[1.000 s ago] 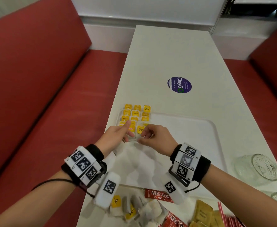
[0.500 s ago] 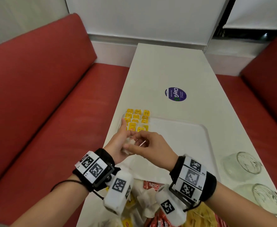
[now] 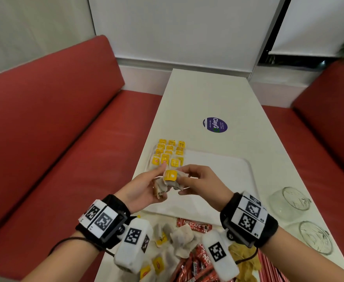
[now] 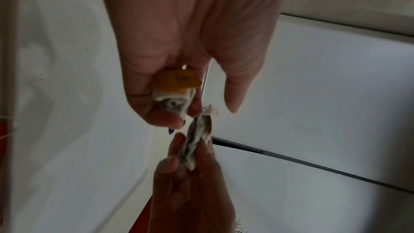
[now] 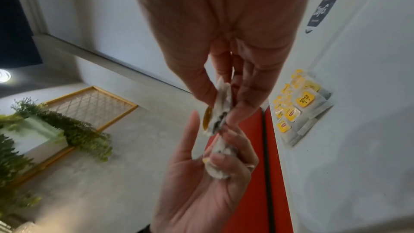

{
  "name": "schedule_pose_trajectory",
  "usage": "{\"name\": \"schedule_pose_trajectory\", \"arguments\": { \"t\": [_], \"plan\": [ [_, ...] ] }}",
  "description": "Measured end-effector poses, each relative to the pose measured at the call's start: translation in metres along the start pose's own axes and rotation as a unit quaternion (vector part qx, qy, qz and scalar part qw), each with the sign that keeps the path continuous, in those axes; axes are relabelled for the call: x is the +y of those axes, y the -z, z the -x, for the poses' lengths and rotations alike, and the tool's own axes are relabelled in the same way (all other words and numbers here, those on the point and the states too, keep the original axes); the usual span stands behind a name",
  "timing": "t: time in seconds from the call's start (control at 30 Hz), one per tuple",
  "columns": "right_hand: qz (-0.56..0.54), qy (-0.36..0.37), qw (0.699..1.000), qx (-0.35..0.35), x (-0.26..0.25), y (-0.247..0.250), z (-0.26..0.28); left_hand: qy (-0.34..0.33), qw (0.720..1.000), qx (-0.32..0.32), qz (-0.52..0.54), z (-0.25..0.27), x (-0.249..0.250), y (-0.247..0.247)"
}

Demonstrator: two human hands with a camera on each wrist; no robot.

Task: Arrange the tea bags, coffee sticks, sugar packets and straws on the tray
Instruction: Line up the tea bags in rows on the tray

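Both hands hover over the near left part of the white tray [image 3: 217, 171]. My left hand [image 3: 158, 184] [image 4: 186, 105] [image 5: 215, 148] curls its fingers round a small crumpled bunch of tea bags [image 3: 160, 189] [image 5: 218, 167]. My right hand [image 3: 182, 182] [image 5: 221, 107] [image 4: 195, 143] pinches one tea bag [image 4: 198, 139] [image 5: 221, 98] between thumb and fingers. A yellow tag [image 3: 170, 176] shows between the two hands. Rows of yellow-tagged tea bags [image 3: 170, 153] [image 5: 300, 105] lie in the tray's far left corner.
At the table's near edge lie loose tea bags [image 3: 181, 237], red Nescafe coffee sticks [image 3: 193, 226], brown sugar packets [image 3: 242, 259] and red-striped straws [image 3: 268, 267]. Two glasses [image 3: 289, 198] [image 3: 315, 237] lie on the right. A purple sticker [image 3: 215, 124] is beyond the tray. Red benches flank the table.
Both hands have lifted off the tea bag rows and drawn back toward me. They now hold tea bags between them above the tray. The head view has tilted upward.
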State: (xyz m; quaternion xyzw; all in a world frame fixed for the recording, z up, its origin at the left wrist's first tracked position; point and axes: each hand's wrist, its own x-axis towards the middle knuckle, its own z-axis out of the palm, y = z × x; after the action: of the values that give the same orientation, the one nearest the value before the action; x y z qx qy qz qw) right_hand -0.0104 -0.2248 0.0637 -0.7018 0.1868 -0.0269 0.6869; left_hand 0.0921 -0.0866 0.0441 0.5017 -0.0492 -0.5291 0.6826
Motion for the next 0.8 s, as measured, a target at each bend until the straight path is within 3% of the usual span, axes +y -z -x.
{"name": "schedule_pose_trajectory", "arguments": {
  "t": [0.13, 0.3, 0.43, 0.57, 0.8],
  "plan": [
    [-0.062, -0.021, 0.998, 0.009, 0.002, 0.000, 0.005, -0.030, 1.000, 0.000, -0.009, 0.009, -0.004, 0.004],
    [-0.133, -0.031, 0.991, -0.002, 0.006, -0.006, 0.006, -0.117, 0.985, 0.031, -0.126, 0.011, -0.009, 0.003],
    [-0.078, -0.035, 0.996, -0.027, 0.006, -0.001, 0.002, -0.161, 0.963, 0.049, -0.212, 0.011, -0.003, 0.004],
    [0.033, 0.011, 0.999, -0.008, 0.005, 0.000, -0.005, -0.184, 0.928, 0.079, -0.315, 0.011, 0.007, 0.008],
    [0.014, 0.035, 0.999, 0.039, 0.013, -0.005, -0.021, -0.226, 0.914, 0.139, -0.306, 0.005, 0.007, 0.013]
  ]
}}
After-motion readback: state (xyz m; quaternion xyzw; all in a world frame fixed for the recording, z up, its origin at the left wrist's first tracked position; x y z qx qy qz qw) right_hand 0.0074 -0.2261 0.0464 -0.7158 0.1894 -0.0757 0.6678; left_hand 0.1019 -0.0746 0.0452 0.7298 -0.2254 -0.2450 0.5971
